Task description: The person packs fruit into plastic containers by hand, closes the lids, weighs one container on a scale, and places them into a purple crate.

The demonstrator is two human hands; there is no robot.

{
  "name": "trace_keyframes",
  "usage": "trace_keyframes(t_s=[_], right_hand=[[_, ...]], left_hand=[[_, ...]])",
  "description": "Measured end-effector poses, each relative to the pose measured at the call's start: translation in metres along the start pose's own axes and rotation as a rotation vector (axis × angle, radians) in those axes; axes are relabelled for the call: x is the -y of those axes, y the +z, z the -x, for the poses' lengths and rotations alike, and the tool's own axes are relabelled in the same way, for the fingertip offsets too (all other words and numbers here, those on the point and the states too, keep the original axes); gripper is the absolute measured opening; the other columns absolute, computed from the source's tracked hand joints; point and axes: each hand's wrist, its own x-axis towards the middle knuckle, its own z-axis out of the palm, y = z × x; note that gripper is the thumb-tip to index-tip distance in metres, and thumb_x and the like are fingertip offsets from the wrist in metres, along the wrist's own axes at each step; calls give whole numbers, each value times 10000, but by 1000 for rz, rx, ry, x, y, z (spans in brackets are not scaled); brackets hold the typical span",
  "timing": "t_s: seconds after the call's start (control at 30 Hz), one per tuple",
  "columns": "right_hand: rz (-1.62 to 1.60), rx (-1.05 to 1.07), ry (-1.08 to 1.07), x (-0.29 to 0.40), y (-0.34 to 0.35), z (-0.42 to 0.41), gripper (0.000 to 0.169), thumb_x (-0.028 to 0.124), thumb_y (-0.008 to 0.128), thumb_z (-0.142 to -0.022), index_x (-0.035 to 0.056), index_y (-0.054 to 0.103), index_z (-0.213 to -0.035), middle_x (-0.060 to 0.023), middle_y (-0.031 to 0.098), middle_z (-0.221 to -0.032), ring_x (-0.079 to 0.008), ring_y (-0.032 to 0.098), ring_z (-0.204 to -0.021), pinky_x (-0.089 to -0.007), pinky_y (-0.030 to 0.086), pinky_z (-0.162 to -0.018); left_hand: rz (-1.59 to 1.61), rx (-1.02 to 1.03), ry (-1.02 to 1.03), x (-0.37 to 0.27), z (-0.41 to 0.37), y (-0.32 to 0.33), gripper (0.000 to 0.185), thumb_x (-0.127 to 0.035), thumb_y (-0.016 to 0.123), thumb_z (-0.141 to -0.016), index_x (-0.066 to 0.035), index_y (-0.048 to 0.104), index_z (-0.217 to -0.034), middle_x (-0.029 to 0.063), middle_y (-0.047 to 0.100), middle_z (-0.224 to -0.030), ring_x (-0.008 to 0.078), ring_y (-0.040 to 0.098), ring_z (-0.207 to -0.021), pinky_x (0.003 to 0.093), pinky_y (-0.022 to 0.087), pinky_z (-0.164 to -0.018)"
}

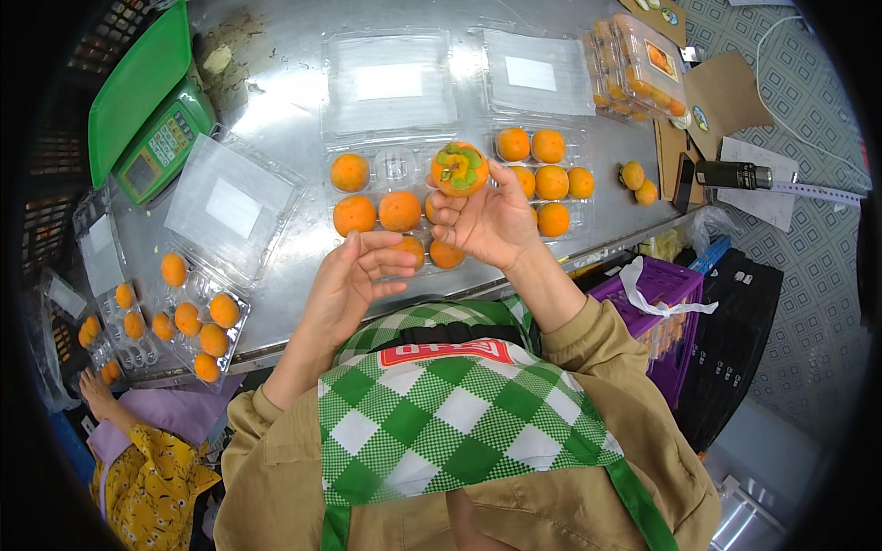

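Note:
My right hand (493, 213) holds a ripe persimmon (460, 169), its green calyx turned up, above a clear plastic clamshell tray (395, 165). Several persimmons sit in that tray's cups, among them one persimmon (400, 211) in the middle row; a cup at the back holds none. My left hand (363, 272) is open over the tray's front left part, fingers spread, and it hides some of the fruit there. Behind the tray its raised lid (389, 82) lies back, lined with a white sheet. To the right stands a second clamshell tray (579, 206) of persimmons, partly covered by my right hand.
A green scale (162, 144) stands at the left. Below it are more open trays (238, 324) with persimmons. At the back right are stacked closed clamshells (641, 69), and two loose persimmons (637, 182) near a black bottle (732, 175). A co-worker's hand (100, 396) is at lower left.

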Motion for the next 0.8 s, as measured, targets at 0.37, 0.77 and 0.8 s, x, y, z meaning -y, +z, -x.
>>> trace_keyframes(t_s=[0.37, 0.77, 0.8], right_hand=[[2237, -256, -801, 40, -33, -33, 481, 160, 797, -615, 87, 599, -1047, -69, 625, -948, -270, 586, -889, -400, 470, -775], [2394, -182, -657, 44, -38, -45, 510, 129, 801, -605, 117, 619, -1081, -33, 583, -1081, -246, 526, -1041, -377, 422, -877], [2397, -176, -658, 43, -39, -46, 510, 126, 802, -603, 116, 624, -1081, -34, 577, -1094, -245, 523, -1051, -376, 421, -885]], left_hand=[[-63, -148, 185, -2, 5, -21, 370, -341, 480, -1000, -34, 580, -1181, 108, 675, -1026, 157, 638, -916, 295, 508, -802], [-98, -190, 180, -4, 9, -28, 449, -396, 493, -979, -14, 541, -1211, 123, 654, -1053, 179, 623, -953, 324, 509, -836], [-98, -191, 182, -4, 9, -28, 449, -395, 492, -980, -13, 540, -1211, 123, 654, -1054, 179, 622, -953, 325, 507, -837]])
